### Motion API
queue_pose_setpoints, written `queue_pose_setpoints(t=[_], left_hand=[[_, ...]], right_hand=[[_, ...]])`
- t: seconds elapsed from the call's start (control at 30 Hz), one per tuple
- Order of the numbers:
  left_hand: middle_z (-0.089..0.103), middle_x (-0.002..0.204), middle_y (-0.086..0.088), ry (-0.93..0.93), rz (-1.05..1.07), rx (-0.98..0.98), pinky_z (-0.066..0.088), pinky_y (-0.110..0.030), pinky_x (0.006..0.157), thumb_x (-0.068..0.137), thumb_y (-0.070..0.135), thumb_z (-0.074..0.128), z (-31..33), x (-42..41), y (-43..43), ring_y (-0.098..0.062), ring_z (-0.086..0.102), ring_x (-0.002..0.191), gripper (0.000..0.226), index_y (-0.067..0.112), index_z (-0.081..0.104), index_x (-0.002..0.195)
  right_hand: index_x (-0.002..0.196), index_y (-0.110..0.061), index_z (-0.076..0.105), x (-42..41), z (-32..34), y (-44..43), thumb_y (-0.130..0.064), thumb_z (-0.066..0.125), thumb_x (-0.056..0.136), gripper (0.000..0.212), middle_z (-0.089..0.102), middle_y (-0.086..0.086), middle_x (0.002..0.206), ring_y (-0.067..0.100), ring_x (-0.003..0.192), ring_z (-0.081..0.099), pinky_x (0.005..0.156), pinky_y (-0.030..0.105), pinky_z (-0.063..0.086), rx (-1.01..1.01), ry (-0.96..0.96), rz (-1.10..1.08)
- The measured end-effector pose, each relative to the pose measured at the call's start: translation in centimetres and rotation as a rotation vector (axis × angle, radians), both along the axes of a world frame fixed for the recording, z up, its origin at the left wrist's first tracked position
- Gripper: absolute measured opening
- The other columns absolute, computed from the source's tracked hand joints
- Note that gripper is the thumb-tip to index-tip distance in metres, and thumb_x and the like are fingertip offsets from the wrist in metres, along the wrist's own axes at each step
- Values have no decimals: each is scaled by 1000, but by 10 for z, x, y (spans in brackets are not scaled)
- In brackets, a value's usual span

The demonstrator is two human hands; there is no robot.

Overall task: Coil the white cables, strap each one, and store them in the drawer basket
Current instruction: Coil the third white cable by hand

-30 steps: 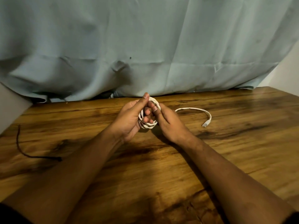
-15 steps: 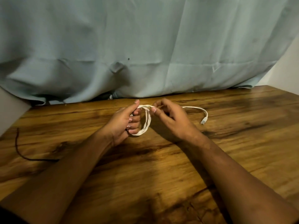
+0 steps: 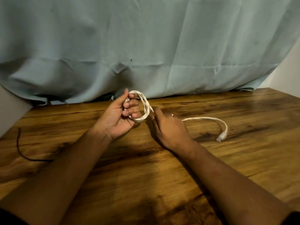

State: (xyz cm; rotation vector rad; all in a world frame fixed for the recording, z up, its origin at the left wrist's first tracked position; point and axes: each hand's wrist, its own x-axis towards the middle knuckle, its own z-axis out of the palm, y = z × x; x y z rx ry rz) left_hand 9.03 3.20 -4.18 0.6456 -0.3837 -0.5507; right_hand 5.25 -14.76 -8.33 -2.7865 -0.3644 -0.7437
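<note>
Head view: wooden table (image 3: 243, 159), both forearms enter from the bottom edge.

1. LH = left hand (image 3: 119, 117). Palm faces the camera, pos. near the table's far edge. Fingers are curled through the centre of the coiled part of the white cable (image 3: 145, 109). Thumb is straight, w/ its tip against the top of the coil. The coil has several turns; exact no. not readable (blur).

2. RH = right hand (image 3: 168, 127). Back of hand faces up, pos. just beside the coil on its right. Fingertips meet the strand where it leaves the coil and the fingers are bent round it. The strand runs under the palm and exits on the far side of the hand. The contact pt. itself is hidden by the hand.

3. Free end of cable lies on the table. It arcs right, then back toward the camera, and ends in a plug (image 3: 220, 139), well apart from both hands.

4. Misc.: a pale blue-green curtain (image 3: 146, 46) hangs behind the table, its hem at the far edge. A dark cord (image 3: 20, 146) lies on the table at far left. A light wall (image 3: 289, 70) shows at upper right.
</note>
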Motion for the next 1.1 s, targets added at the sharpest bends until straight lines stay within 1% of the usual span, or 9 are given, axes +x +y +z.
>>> queue_pose_setpoints(t=[0.07, 0.17, 0.27, 0.4, 0.63, 0.77, 0.87, 0.97, 1.1], left_hand=[[56, 57, 9, 63, 166, -47, 53, -20, 53, 106, 37, 41, 7, 4, 3, -3, 54, 45, 33, 18, 54, 82], [78, 89, -10, 78, 348, -83, 64, -37, 76, 108, 35, 40, 15, 9, 9, -21, 77, 79, 38, 14, 57, 81], [69, 124, -24, 82, 404, -45, 55, -46, 100, 109, 35, 37, 18, 11, 14, -35, 70, 112, 42, 12, 55, 79], [60, 137, -27, 60, 457, 98, 40, -49, 115, 109, 33, 39, 8, 20, 15, -40, 56, 131, 37, 15, 55, 80], [71, 119, -20, -209, 614, 579, 50, -33, 96, 110, 26, 38, -13, 23, 14, -30, 66, 119, 32, 15, 50, 83], [77, 92, -19, -318, 542, 710, 60, -33, 71, 110, 26, 38, -19, 19, 15, -26, 77, 81, 33, 11, 50, 84], [67, 70, -13, -425, 474, 837, 52, -31, 55, 109, 29, 42, -25, 19, 14, -24, 65, 53, 33, 9, 54, 86], [58, 56, -12, -522, 350, 924, 43, -31, 48, 109, 31, 43, -25, 18, 14, -24, 52, 38, 37, 3, 56, 89], [32, 45, -1, -449, 118, 769, 29, -23, 42, 106, 15, 38, -19, 1, 4, -9, 28, 28, 31, 5, 54, 81]], right_hand=[[158, -16, 23, -1, 1, 7, -29, 44, 103, 60, 67, 17, 119, 41, 101, 67, 74, 44, 50, -164, 49, -35], [165, -16, 4, -7, 2, 21, -24, 51, 98, 82, 61, 15, 131, 38, 106, 66, 78, 44, 52, -290, 93, -37], [162, -15, 17, -12, 0, 33, -23, 54, 97, 75, 65, 12, 127, 37, 103, 69, 76, 44, 54, -356, 62, 1], [135, -17, 47, -21, 4, 40, -22, 55, 96, 40, 68, 7, 116, 35, 98, 70, 68, 40, 50, -332, 38, 87], [127, -27, 60, -25, 18, 34, -27, 63, 96, 32, 65, -2, 115, 22, 101, 65, 71, 32, 41, -283, -35, 173], [113, -23, 68, -22, 24, 24, -33, 63, 98, 18, 69, -2, 104, 20, 90, 65, 76, 33, 47, -253, -196, 287], [105, -19, 71, -17, 29, 10, -38, 53, 99, 26, 72, 2, 95, 24, 86, 66, 76, 35, 42, -230, -310, 301], [101, -19, 74, -11, 34, -7, -35, 65, 96, 19, 72, 3, 93, 28, 86, 65, 83, 42, 43, -210, -494, 220], [132, -21, 68, -5, 37, -20, -39, 57, 102, 37, 71, 3, 109, 29, 102, 63, 100, 50, 40, -110, -504, 63]])
